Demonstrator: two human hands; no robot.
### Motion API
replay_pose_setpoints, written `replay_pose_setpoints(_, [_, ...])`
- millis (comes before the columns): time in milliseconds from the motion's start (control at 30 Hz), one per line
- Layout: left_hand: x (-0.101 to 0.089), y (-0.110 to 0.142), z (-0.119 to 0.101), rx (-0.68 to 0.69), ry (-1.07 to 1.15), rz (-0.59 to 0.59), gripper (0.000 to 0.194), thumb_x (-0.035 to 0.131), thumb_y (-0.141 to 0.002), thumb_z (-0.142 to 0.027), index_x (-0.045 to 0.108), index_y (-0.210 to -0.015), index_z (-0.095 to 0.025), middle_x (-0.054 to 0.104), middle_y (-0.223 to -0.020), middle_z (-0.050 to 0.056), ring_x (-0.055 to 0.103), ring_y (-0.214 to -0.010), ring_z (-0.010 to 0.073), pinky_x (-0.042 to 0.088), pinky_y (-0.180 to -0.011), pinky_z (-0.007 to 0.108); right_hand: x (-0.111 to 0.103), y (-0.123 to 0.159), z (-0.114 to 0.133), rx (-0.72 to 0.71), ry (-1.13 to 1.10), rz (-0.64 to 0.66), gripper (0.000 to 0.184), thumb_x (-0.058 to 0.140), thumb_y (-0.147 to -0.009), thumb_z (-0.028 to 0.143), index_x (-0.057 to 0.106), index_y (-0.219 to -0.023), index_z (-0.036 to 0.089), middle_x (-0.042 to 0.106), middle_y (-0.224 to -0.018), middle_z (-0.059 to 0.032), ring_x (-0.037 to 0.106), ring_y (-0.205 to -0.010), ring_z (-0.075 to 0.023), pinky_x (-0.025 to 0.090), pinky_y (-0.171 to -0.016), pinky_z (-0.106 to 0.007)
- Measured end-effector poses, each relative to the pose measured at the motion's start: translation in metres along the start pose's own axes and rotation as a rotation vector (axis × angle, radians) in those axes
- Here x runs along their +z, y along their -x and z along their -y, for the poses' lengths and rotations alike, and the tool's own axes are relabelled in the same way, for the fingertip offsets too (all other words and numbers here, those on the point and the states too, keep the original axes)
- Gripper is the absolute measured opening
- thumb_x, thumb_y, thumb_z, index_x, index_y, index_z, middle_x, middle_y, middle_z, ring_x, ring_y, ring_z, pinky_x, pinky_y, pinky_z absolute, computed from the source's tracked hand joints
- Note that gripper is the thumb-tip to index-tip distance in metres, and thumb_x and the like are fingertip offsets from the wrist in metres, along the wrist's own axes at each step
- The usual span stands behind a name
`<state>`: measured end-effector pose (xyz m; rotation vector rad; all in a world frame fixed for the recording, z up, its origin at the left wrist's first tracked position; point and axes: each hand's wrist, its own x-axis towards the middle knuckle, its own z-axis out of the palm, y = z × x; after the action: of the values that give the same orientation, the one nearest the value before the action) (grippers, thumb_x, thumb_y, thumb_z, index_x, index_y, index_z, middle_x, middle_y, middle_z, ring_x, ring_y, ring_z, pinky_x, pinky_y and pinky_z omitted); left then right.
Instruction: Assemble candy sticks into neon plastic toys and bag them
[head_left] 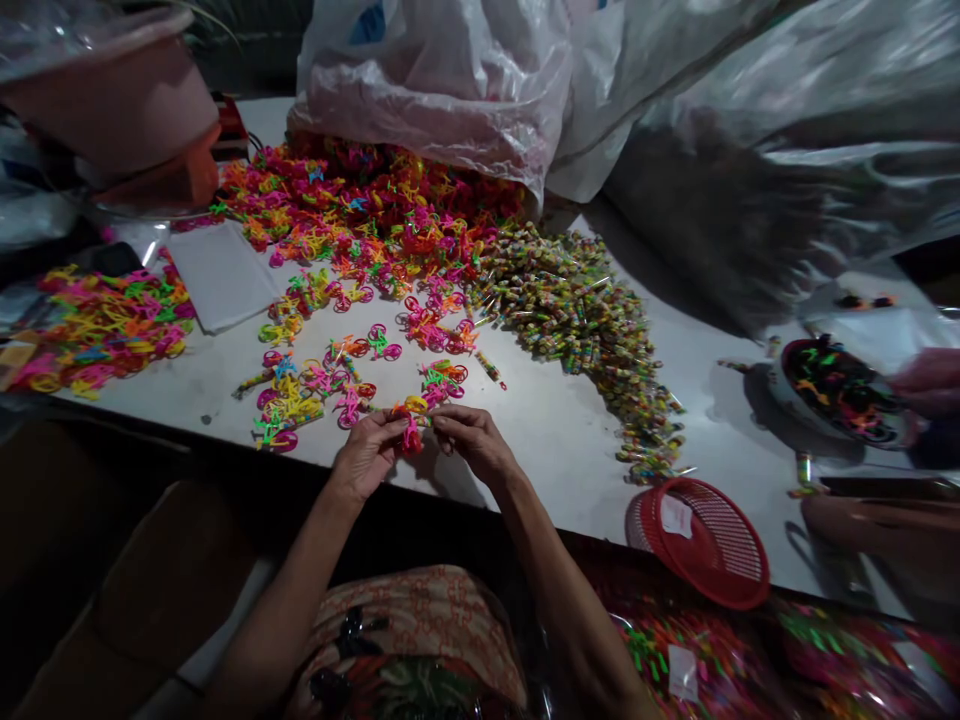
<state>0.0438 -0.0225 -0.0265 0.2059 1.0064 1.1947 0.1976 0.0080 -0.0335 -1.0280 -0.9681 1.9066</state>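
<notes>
Your left hand [367, 450] and right hand [469, 435] meet at the near edge of the white table [555, 420], both pinched shut on one small red plastic toy bicycle [410, 432] held between the fingertips, just above the tabletop. Looks like mid-assembly: the piece is gripped from both sides and, judging by the pose, you're pressing or fitting a part onto it. Can't tell which part; it's too small and half hidden by your fingers. Loose neon bicycles [315, 390] lie scattered just beyond your hands, with the big heap of bicycle parts [360, 205] further back spilling from the plastic bag [442, 80]. A pile of small wrapped candy sticks [577, 310] runs along to the right. Red mesh basket [701, 540] sits tipped at the table's near right edge. Another person's hand [930, 382] is at a bowl [836, 390] far right, separate from yours. Next move needs a steady two-finger squeeze and alignment by feel, since the joint is occluded.
</notes>
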Motion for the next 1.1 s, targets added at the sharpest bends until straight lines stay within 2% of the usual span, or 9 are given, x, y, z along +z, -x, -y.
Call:
replay_pose_setpoints(133, [0.002, 0.003, 0.0, -0.062, 0.029, -0.014, 0.019, 0.075, -0.056, -0.006, 0.061, -0.067, -0.012, 0.063, -0.057, -0.002, 0.06, -0.051, 0.0094, 0.054, -0.054, 0.022, 0.0, 0.002, 0.001, 0.015, 0.021, 0.015, 0.029, 0.075, -0.065, 0.04, 0.061, -0.059, 0.015, 0.044, -0.044, 0.0069, 0.035, -0.038, -0.0037, 0.021, -0.04, -0.021])
replay_pose_setpoints(300, [0.0, 0.003, 0.0, -0.033, 0.033, -0.006, 0.017, 0.074, -0.061, -0.006, 0.061, -0.071, -0.012, 0.062, -0.059, -0.002, 0.059, -0.051, 0.0093, 0.055, -0.055, 0.024, 0.002, 0.002, 0.002, -0.018, 0.062, 0.005, 0.03, 0.073, -0.067, 0.041, 0.06, -0.06, 0.015, 0.044, -0.044, 0.0069, 0.034, -0.038, -0.004, 0.019, -0.04, -0.021])
replay_pose_setpoints(467, [-0.003, 0.003, 0.001, -0.038, 0.016, -0.003, 0.017, 0.074, -0.061, -0.005, 0.061, -0.07, -0.012, 0.062, -0.059, -0.001, 0.059, -0.05, 0.0094, 0.055, -0.056, 0.023, 0.004, 0.005, -0.001, -0.043, 0.053, 0.01, 0.029, 0.073, -0.069, 0.041, 0.065, -0.066, 0.014, 0.046, -0.045, 0.0067, 0.035, -0.039, -0.0036, 0.022, -0.041, -0.02])
replay_pose_setpoints(633, [-0.007, 0.004, 0.003, -0.154, 0.045, 0.043, 0.014, 0.066, -0.067, -0.002, 0.061, -0.075, -0.013, 0.063, -0.061, 0.0, 0.06, -0.051, 0.0096, 0.056, -0.058, 0.024, 0.003, 0.005, -0.007, -0.013, -0.017, 0.02, 0.03, 0.078, -0.064, 0.042, 0.069, -0.07, 0.014, 0.051, -0.045, 0.0057, 0.04, -0.038, -0.0046, 0.029, -0.042, -0.02])
replay_pose_setpoints(733, [-0.009, 0.004, 0.005, -0.186, 0.068, 0.036, 0.015, 0.066, -0.067, -0.002, 0.061, -0.074, -0.013, 0.063, -0.061, -0.001, 0.06, -0.052, 0.0095, 0.056, -0.059, 0.024, 0.003, 0.005, -0.009, -0.025, -0.031, -0.001, 0.03, 0.08, -0.061, 0.041, 0.072, -0.073, 0.015, 0.055, -0.046, 0.0043, 0.045, -0.039, -0.006, 0.034, -0.043, -0.021])
replay_pose_setpoints(833, [-0.009, 0.005, 0.007, -0.13, 0.042, 0.043, 0.019, 0.072, -0.062, -0.005, 0.061, -0.074, -0.014, 0.063, -0.061, -0.002, 0.059, -0.051, 0.009, 0.056, -0.057, 0.024, 0.003, 0.005, -0.008, -0.047, -0.03, -0.018, 0.029, 0.081, -0.059, 0.04, 0.073, -0.071, 0.015, 0.059, -0.051, 0.0028, 0.049, -0.04, -0.0067, 0.037, -0.044, -0.021])
replay_pose_setpoints(1000, [-0.004, 0.009, 0.01, 0.061, -0.027, 0.002, 0.032, 0.083, -0.051, -0.016, 0.06, -0.074, -0.012, 0.064, -0.062, -0.001, 0.059, -0.051, 0.01, 0.053, -0.053, 0.024, 0.001, 0.007, -0.003, -0.034, -0.013, -0.031, 0.031, 0.083, -0.055, 0.042, 0.072, -0.067, 0.015, 0.059, -0.052, 0.0027, 0.051, -0.041, -0.0076, 0.039, -0.044, -0.022])
replay_pose_setpoints(1100, [-0.002, 0.011, 0.011, 0.062, -0.038, 0.001, 0.035, 0.084, -0.048, -0.017, 0.061, -0.073, -0.011, 0.064, -0.063, 0.001, 0.059, -0.051, 0.0104, 0.051, -0.051, 0.023, 0.001, 0.01, 0.0, 0.005, 0.034, 0.008, 0.033, 0.082, -0.057, 0.044, 0.072, -0.068, 0.015, 0.057, -0.047, 0.003, 0.048, -0.038, -0.0072, 0.038, -0.042, -0.021])
